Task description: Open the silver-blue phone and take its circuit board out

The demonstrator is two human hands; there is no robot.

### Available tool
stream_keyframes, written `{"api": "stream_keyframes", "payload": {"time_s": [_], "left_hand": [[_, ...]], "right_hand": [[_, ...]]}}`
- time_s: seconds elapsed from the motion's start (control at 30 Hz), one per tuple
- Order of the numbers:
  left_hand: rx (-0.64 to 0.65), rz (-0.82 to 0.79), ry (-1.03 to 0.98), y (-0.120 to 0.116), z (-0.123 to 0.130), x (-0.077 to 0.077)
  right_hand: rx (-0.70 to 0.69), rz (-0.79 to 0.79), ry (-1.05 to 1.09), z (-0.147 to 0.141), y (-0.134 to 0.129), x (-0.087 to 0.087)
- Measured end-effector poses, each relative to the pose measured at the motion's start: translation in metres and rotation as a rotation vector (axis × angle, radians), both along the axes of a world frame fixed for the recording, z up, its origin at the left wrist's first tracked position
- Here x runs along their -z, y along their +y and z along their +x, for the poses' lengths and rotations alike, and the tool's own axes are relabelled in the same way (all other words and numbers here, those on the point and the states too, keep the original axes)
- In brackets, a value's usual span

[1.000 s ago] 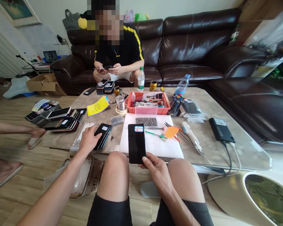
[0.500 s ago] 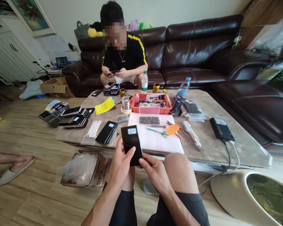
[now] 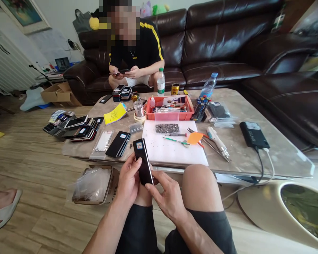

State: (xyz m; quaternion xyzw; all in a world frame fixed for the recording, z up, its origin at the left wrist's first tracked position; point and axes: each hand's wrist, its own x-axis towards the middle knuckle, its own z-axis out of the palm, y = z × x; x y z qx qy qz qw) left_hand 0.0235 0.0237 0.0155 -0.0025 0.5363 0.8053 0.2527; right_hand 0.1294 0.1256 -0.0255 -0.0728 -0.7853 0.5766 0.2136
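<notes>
Between my hands a black phone (image 3: pixel 143 164) with a small label near its top is held above my lap, turned partly on its side so one long edge shows. My left hand (image 3: pixel 129 176) is closed round its left side, thumb on the dark face. The fingers and thumb of my right hand (image 3: pixel 165 190) pinch its lower right edge. Just beyond lies a white foam sheet (image 3: pixel 172 153) with a box of tiny screws (image 3: pixel 167 128), a green tool (image 3: pixel 177 141) and an orange pick (image 3: pixel 195 138). Left of the sheet rest some black phones (image 3: pixel 118 144).
On the stone table (image 3: pixel 275 148) stand a red tool tray (image 3: pixel 170 113), bottles, stacked phones (image 3: pixel 83 129), a white tool (image 3: pixel 217 143) and a black power box (image 3: pixel 254 134) with cables. A person (image 3: pixel 136 46) sits opposite on the sofa. An open carton (image 3: pixel 92 187) is below the table's left edge.
The phone has turned from nearly face-on to edge-on in my hands. My view has tilted down slightly. The foot at the far left has moved further left.
</notes>
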Motion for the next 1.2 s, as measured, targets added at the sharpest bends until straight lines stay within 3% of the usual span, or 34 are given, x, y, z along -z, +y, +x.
{"api": "stream_keyframes", "payload": {"time_s": [0.13, 0.3, 0.43, 0.63, 0.73, 0.93, 1.07, 1.2], "left_hand": [[0.039, 0.122, -0.083, 0.001, 0.008, -0.008], [0.037, 0.236, -0.137, -0.002, 0.009, -0.002], [0.119, 0.324, -0.314, -0.009, 0.009, -0.001], [0.16, 0.462, -0.407, -0.024, 0.015, -0.001], [0.177, 0.481, -0.412, -0.033, 0.015, 0.005], [0.273, 0.456, -0.424, -0.044, 0.014, 0.02], [0.277, 0.469, -0.42, -0.041, 0.011, 0.023], [0.286, 0.466, -0.441, -0.037, 0.01, 0.024]], "right_hand": [[-0.05, 0.01, 0.09, -0.002, -0.003, 0.002], [-0.101, -0.041, 0.12, -0.002, -0.004, -0.002], [-0.133, -0.054, 0.149, 0.001, 0.003, -0.006], [0.091, 0.044, 0.073, -0.006, 0.026, -0.02], [0.131, 0.05, -0.01, -0.024, 0.037, -0.029], [-0.001, 0.12, -0.103, -0.062, 0.04, -0.042], [-0.01, 0.191, -0.131, -0.071, 0.038, -0.045], [0.032, 0.13, -0.168, -0.073, 0.036, -0.048]]}}
